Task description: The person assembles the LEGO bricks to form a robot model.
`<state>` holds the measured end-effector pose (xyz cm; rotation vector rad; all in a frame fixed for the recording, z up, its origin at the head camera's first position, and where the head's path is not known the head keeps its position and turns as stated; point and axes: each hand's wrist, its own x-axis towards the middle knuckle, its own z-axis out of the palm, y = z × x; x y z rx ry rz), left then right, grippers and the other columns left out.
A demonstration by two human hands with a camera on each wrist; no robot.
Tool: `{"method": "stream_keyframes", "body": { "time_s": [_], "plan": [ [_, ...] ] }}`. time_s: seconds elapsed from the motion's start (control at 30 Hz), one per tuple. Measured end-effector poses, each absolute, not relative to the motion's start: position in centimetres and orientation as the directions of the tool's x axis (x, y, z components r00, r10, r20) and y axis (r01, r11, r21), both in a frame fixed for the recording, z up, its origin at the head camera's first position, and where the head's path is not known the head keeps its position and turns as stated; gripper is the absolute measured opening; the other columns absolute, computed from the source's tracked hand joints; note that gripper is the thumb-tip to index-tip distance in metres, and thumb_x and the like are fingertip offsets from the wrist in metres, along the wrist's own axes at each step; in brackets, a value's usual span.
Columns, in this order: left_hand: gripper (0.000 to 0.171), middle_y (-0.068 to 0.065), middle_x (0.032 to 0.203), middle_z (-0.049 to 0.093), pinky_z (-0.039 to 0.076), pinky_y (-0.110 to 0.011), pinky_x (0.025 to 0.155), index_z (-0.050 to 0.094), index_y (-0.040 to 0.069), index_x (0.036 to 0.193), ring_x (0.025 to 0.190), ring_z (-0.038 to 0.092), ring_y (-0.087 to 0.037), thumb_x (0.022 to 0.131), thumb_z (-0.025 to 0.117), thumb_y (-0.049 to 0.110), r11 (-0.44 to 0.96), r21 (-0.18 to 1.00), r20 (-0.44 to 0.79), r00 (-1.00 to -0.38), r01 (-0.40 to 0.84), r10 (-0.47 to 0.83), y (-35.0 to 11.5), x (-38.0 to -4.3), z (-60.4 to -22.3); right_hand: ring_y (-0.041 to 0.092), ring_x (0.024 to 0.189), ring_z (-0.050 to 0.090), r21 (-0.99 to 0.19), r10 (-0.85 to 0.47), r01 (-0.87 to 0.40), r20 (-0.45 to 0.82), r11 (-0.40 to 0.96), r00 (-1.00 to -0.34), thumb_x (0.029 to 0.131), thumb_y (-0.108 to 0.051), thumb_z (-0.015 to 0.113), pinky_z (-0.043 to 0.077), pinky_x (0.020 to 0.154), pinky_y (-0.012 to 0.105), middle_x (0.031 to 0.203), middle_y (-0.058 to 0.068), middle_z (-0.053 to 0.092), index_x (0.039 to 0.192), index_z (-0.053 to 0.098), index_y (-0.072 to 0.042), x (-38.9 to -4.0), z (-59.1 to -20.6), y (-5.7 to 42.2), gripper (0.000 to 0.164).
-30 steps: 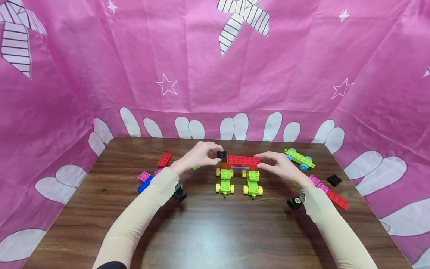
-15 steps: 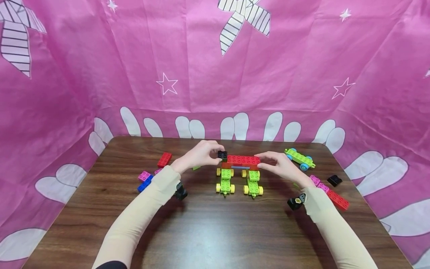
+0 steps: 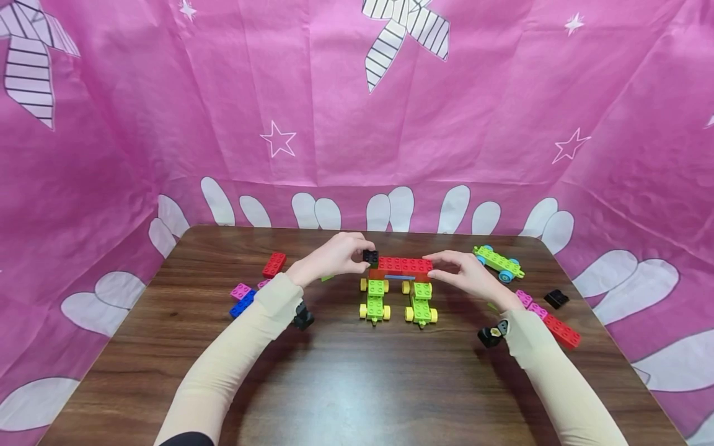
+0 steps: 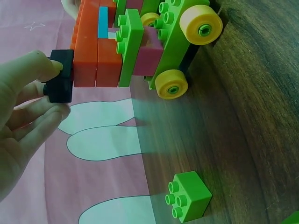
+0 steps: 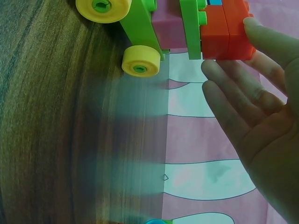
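Note:
My left hand [image 3: 337, 255] pinches a black building brick [image 3: 370, 256] at the left end of a long red brick [image 3: 404, 265]. In the left wrist view the black brick [image 4: 61, 84] sits against the red brick's studded side. At the right end, my right hand [image 3: 467, 275] holds the red brick between thumb and fingers. More red bricks and a thin blue piece [image 3: 400, 277] lie beneath it. The stack rests on two green wheeled bases, the left base [image 3: 375, 300] and the right base [image 3: 421, 303], with yellow wheels and pink bricks [image 4: 148, 53] between layers.
On the left lie a red brick [image 3: 274, 264], a pink brick [image 3: 240, 291] and a blue brick [image 3: 243, 305]. To the right are a green car base [image 3: 498, 262], a black piece [image 3: 556, 298] and another red brick [image 3: 562, 331]. A green brick [image 4: 188, 197] stands behind my left hand.
Almost nothing differs. My left hand and the black brick have shifted very slightly to the right; the right hand keeps its place on the red brick.

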<state>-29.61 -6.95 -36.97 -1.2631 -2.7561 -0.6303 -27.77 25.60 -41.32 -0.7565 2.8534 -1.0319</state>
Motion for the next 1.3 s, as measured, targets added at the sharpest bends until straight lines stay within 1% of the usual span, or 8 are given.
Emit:
{"method": "stream_keyframes", "body": {
  "time_s": [0.3, 0.53, 0.6, 0.7, 0.83, 1.0, 1.13, 1.3],
  "plan": [
    [0.032, -0.002, 0.095, 0.063, 0.046, -0.023, 0.07, 0.066, 0.01, 0.112, 0.081, 0.059, -0.018, 0.082, 0.066, 0.019, 0.578, 0.297, 0.238, -0.645, 0.76, 0.726, -6.9, -29.4, -37.0, 0.004, 0.108, 0.06, -0.61, -0.444, -0.437, 0.152, 0.661, -0.883, 0.085, -0.046, 0.063, 0.052, 0.088, 0.029, 0.115, -0.015, 0.065, 0.117, 0.06, -0.038, -27.6, -41.3, 25.5, 0.033],
    [0.03, -0.002, 0.095, 0.063, 0.046, -0.024, 0.072, 0.067, 0.009, 0.11, 0.08, 0.054, -0.013, 0.082, 0.066, 0.019, 0.585, 0.278, 0.249, -0.645, 0.762, 0.722, -6.8, -29.1, -36.9, 0.007, 0.109, 0.06, -0.602, -0.458, -0.453, 0.157, 0.658, -0.875, 0.086, -0.045, 0.062, 0.052, 0.089, 0.032, 0.117, -0.012, 0.065, 0.119, 0.06, -0.035, -27.6, -41.2, 25.6, 0.034],
    [0.03, -0.002, 0.095, 0.064, 0.047, -0.026, 0.073, 0.067, 0.009, 0.11, 0.082, 0.056, -0.015, 0.082, 0.067, 0.02, 0.582, 0.294, 0.25, -0.649, 0.758, 0.718, -6.9, -29.1, -37.0, 0.008, 0.11, 0.06, -0.596, -0.465, -0.462, 0.163, 0.656, -0.87, 0.086, -0.044, 0.062, 0.052, 0.089, 0.033, 0.117, -0.01, 0.066, 0.12, 0.061, -0.033, -27.6, -41.2, 25.6, 0.035],
    [0.03, -0.002, 0.097, 0.064, 0.049, -0.026, 0.076, 0.066, 0.009, 0.111, 0.086, 0.06, -0.018, 0.082, 0.067, 0.019, 0.574, 0.349, 0.25, -0.664, 0.74, 0.704, -7.0, -29.1, -37.4, 0.01, 0.11, 0.06, -0.598, -0.47, -0.465, 0.162, 0.653, -0.868, 0.086, -0.044, 0.062, 0.052, 0.089, 0.035, 0.118, -0.009, 0.065, 0.12, 0.06, -0.033, -27.5, -41.2, 25.6, 0.036],
    [0.031, -0.003, 0.098, 0.063, 0.05, -0.027, 0.078, 0.065, 0.009, 0.112, 0.09, 0.063, -0.023, 0.083, 0.068, 0.019, 0.549, 0.416, 0.266, -0.675, 0.725, 0.689, -7.4, -29.2, -38.0, 0.008, 0.111, 0.059, -0.605, -0.462, -0.45, 0.148, 0.657, -0.875, 0.085, -0.046, 0.063, 0.051, 0.09, 0.035, 0.118, -0.011, 0.065, 0.119, 0.06, -0.035, -27.5, -41.2, 25.6, 0.036],
    [0.034, -0.003, 0.101, 0.063, 0.05, -0.027, 0.079, 0.064, 0.01, 0.116, 0.089, 0.06, -0.018, 0.084, 0.068, 0.022, 0.54, 0.433, 0.29, -0.679, 0.722, 0.675, -7.8, -29.1, -38.5, 0.006, 0.111, 0.059, -0.601, -0.456, -0.439, 0.137, 0.667, -0.88, 0.085, -0.047, 0.063, 0.051, 0.091, 0.033, 0.118, -0.013, 0.064, 0.119, 0.059, -0.036, -27.5, -41.2, 25.5, 0.036],
    [0.038, -0.003, 0.105, 0.064, 0.051, -0.03, 0.085, 0.062, 0.011, 0.12, 0.094, 0.06, -0.015, 0.085, 0.068, 0.024, 0.556, 0.452, 0.279, -0.703, 0.697, 0.654, -8.1, -29.0, -39.0, 0.007, 0.111, 0.059, -0.601, -0.457, -0.437, 0.13, 0.669, -0.88, 0.085, -0.047, 0.062, 0.051, 0.09, 0.033, 0.119, -0.012, 0.064, 0.12, 0.059, -0.035, -27.4, -41.0, 25.5, 0.037],
    [0.041, -0.005, 0.107, 0.065, 0.05, -0.033, 0.089, 0.06, 0.008, 0.123, 0.1, 0.062, -0.019, 0.087, 0.066, 0.027, 0.556, 0.478, 0.282, -0.719, 0.68, 0.635, -8.4, -28.8, -39.5, 0.008, 0.111, 0.059, -0.59, -0.467, -0.444, 0.126, 0.674, -0.875, 0.086, -0.047, 0.062, 0.051, 0.091, 0.034, 0.12, -0.011, 0.064, 0.121, 0.059, -0.034, -27.3, -40.8, 25.7, 0.038]
  ]
}}
